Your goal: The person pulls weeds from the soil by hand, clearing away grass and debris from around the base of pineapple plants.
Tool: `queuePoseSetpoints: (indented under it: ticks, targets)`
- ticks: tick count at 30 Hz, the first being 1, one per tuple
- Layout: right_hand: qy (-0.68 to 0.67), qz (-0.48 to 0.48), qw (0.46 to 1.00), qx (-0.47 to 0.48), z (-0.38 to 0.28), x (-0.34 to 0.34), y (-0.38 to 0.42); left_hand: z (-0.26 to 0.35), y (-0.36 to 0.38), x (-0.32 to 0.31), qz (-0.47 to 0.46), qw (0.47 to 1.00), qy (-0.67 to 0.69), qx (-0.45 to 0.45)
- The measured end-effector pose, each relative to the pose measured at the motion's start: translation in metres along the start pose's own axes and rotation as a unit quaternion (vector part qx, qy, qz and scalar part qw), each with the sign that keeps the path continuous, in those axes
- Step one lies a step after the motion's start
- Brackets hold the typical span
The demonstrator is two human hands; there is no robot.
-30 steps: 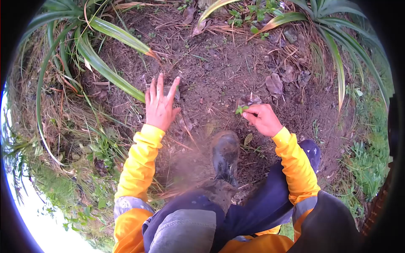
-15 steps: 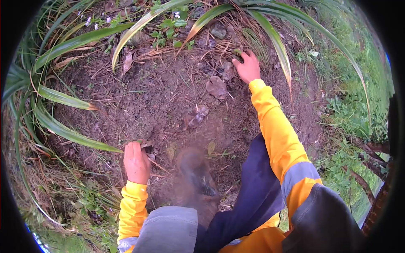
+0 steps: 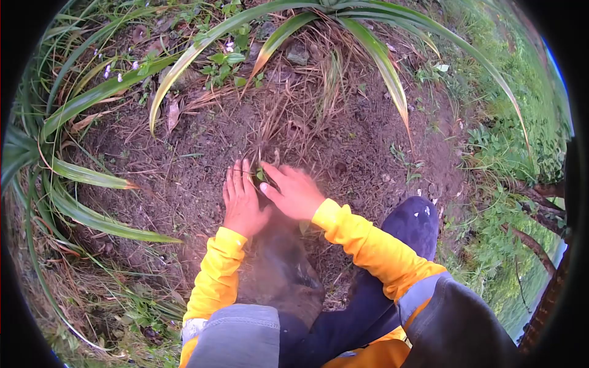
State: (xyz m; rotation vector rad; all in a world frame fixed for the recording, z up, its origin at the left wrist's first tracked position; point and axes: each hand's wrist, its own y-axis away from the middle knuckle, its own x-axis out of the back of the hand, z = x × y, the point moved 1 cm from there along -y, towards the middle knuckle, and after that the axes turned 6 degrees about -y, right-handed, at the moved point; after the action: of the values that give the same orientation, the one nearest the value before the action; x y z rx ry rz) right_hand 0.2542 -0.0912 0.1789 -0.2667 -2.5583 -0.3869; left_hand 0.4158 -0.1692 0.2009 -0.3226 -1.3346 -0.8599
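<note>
My left hand (image 3: 242, 199) rests low over the brown soil (image 3: 202, 178), fingers stretched out and pointing away from me. Close beside it, my right hand (image 3: 294, 191) reaches in from the right with its thumb and fingers apart, slightly blurred at the back. A small green leaf (image 3: 260, 174) and some plant litter show in the gap between the fingertips; neither hand visibly grips them. Dry brown needles (image 3: 300, 122) lie strewn over the ground just beyond both hands.
Long strap-like green leaves (image 3: 383, 55) arch over the top, and another such plant (image 3: 21, 150) stands at left. My bent knee (image 3: 414, 227) is at right; a blurred dark boot (image 3: 282, 257) sits below my hands. Branches (image 3: 534, 245) and greenery edge the right.
My hands have come together at the middle: the right moved down and left, the left up and right. The brown leaves lying mid-ground no longer show there, and needles now lie nearer.
</note>
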Motion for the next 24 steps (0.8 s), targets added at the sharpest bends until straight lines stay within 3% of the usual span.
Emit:
queuePoseSetpoints:
  ticks: [1,3,5,7,9,11,12,14,15,19,22,24]
  targets:
    - [-0.071,-0.017,0.997,-0.006,-0.004,0.015,0.001,-0.005,0.003,0.008,-0.005,1.000,0.009,-0.003]
    - [-0.024,0.063,0.996,-0.055,-0.005,0.063,-0.033,-0.021,0.004,0.023,-0.010,1.000,0.027,-0.006]
    - [0.045,0.136,0.990,-0.014,0.009,0.104,-0.083,-0.023,-0.008,0.058,-0.007,1.000,0.024,-0.005]
    - [0.022,0.201,0.969,0.138,0.028,0.118,-0.152,-0.027,-0.032,0.086,-0.021,1.000,-0.007,0.012]
    - [0.055,0.159,0.972,0.167,0.031,0.109,-0.211,-0.039,-0.060,0.098,0.077,0.988,-0.090,0.102]
    - [0.124,0.118,0.979,0.113,0.021,0.093,-0.221,-0.083,-0.097,0.094,0.247,0.943,-0.167,0.149]
    - [0.160,0.099,0.978,0.086,0.019,0.089,-0.225,-0.100,-0.115,0.096,0.267,0.942,-0.164,0.116]
    - [0.181,0.098,0.975,0.087,0.030,0.078,-0.221,-0.123,-0.137,0.090,0.295,0.942,-0.152,0.056]
    - [0.192,0.098,0.973,0.088,0.032,0.075,-0.215,-0.121,-0.141,0.079,0.290,0.922,-0.246,0.072]
    - [0.199,0.035,0.973,0.110,0.031,0.072,-0.175,-0.091,-0.125,0.056,0.314,0.939,-0.138,0.026]
    - [0.141,0.008,0.986,0.086,0.028,0.044,-0.113,-0.049,-0.090,0.025,0.230,0.973,0.024,0.012]
    - [0.124,0.039,0.985,0.111,0.032,0.019,-0.061,-0.015,-0.053,0.008,0.162,0.984,0.077,0.022]
